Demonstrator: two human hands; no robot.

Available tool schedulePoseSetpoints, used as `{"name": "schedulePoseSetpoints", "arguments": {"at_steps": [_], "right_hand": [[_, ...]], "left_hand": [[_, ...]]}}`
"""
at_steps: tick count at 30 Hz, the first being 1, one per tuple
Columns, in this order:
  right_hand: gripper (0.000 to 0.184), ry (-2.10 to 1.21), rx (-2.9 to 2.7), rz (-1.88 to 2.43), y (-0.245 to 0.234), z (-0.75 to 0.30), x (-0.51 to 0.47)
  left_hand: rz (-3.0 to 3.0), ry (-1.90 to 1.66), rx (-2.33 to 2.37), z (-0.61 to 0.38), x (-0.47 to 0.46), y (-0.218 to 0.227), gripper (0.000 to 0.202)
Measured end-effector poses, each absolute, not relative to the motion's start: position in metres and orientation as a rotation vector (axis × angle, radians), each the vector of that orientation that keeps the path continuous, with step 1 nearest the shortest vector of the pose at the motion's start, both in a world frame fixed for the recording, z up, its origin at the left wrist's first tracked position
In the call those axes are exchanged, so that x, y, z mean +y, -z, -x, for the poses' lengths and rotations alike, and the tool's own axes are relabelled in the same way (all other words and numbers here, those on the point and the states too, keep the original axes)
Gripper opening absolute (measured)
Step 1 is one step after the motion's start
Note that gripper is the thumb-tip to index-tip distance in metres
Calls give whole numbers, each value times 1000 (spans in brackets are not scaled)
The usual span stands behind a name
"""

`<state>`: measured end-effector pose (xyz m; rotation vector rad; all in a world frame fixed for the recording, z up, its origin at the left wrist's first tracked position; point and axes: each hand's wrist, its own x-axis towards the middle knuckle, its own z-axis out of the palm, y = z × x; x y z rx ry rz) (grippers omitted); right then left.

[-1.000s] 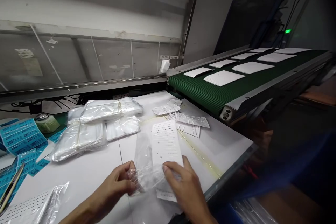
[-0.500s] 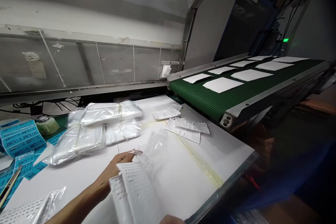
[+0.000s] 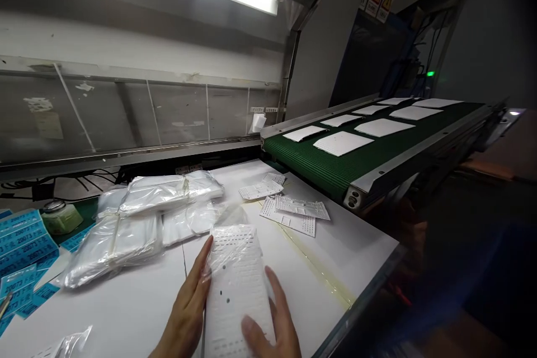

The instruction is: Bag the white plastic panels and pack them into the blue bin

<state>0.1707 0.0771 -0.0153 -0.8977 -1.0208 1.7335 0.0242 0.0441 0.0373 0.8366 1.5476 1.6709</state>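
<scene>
Left hand [image 3: 187, 305], right hand [image 3: 271, 319]: grip on one bagged perforated sheet [image 3: 235, 285], both edges.

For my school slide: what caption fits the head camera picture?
Left hand and right hand hold a perforated white sheet in a clear plastic bag.

2 hands [image 3: 187, 307], 8 white sheets [image 3: 343, 143] on the conveyor belt [image 3: 319, 162], 4 loose perforated sheets [image 3: 287, 218].

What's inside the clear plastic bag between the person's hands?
A white perforated card lies inside the clear plastic bag. The left hand and right hand cover its edges; anything behind it is hidden.
</scene>
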Motion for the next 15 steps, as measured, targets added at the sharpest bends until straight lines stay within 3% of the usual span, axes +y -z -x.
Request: {"name": "schedulePoseSetpoints", "arguments": {"at_steps": [3,8,13,15], "right_hand": [[104,-1656,-1112,816,14,-157,91],[80,-1476,-1433,902,28,-164,113],[84,-1591,-1550,742,3,-183,128],[71,-1629,-1510,638,-17,-187,136]], "left_hand": [[-823,-1738,1292,-24,43,-37,62],[-826,-1781,1206,1,53,-45,28],[-1089,-1561,1334,5,64,-35,33],[-1172,-1538,1375,1,63,-22,32]]}}
